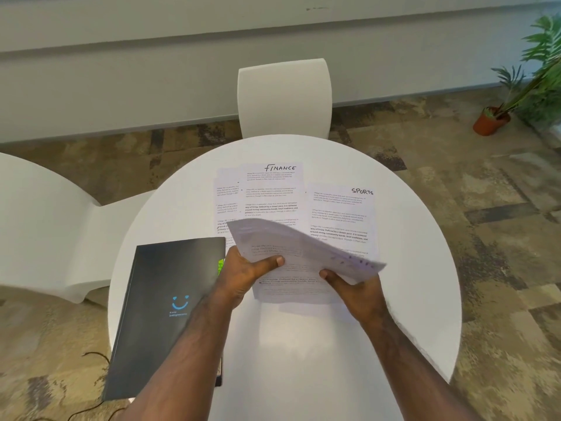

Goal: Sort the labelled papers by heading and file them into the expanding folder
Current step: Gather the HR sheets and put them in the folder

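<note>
A sheet headed FINANCE [273, 189] lies at the far middle of the round white table [303, 344], on top of another sheet. To its right lies a sheet headed SPORTS [340, 214]. A blurred, lifted paper [303, 247] hangs over the lower papers; its heading is unreadable. My left hand [246, 271] pinches its left edge with the thumb on top. Its right part is held from beneath by my right hand [355, 287]. More printed paper [291, 287] lies beneath, between my hands. The black expanding folder [164, 314], closed, with a blue smile mark, lies at the table's left.
A white chair [283, 95] stands behind the table, and another white chair [45, 226] is at the left. A potted plant [491, 120] stands on the carpet at the far right. A dark cable [94, 357] lies on the floor at the lower left.
</note>
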`<action>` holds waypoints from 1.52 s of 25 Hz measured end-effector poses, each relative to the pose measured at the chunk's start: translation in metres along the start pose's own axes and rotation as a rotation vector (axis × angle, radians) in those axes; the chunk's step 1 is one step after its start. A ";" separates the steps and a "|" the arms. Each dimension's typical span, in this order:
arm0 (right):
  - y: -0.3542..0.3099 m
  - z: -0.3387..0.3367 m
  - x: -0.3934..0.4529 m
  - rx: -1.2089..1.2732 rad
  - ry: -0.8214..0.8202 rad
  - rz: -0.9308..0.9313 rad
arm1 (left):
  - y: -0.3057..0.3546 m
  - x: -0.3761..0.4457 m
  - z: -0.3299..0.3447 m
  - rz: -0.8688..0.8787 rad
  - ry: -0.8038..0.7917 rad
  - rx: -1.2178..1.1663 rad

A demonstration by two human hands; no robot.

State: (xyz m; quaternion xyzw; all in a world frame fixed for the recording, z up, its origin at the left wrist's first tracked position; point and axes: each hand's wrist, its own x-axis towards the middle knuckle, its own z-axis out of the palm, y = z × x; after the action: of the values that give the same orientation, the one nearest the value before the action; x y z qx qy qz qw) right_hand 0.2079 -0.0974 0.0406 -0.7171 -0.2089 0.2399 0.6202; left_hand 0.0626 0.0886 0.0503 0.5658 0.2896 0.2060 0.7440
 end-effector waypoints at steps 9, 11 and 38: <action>0.003 -0.001 0.003 -0.006 0.027 -0.001 | -0.021 -0.003 -0.002 0.003 0.011 0.056; 0.006 -0.002 0.003 -0.033 0.019 0.002 | -0.026 -0.002 -0.005 -0.023 -0.010 0.068; 0.011 -0.020 0.032 -0.018 -0.043 0.287 | -0.035 -0.023 -0.093 -0.202 0.549 0.743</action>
State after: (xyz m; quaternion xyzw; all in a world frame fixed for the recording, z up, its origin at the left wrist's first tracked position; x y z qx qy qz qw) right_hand 0.2452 -0.0953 0.0292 -0.7399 -0.1195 0.3394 0.5684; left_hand -0.0173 0.1319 0.0032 0.6872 0.5833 0.1568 0.4037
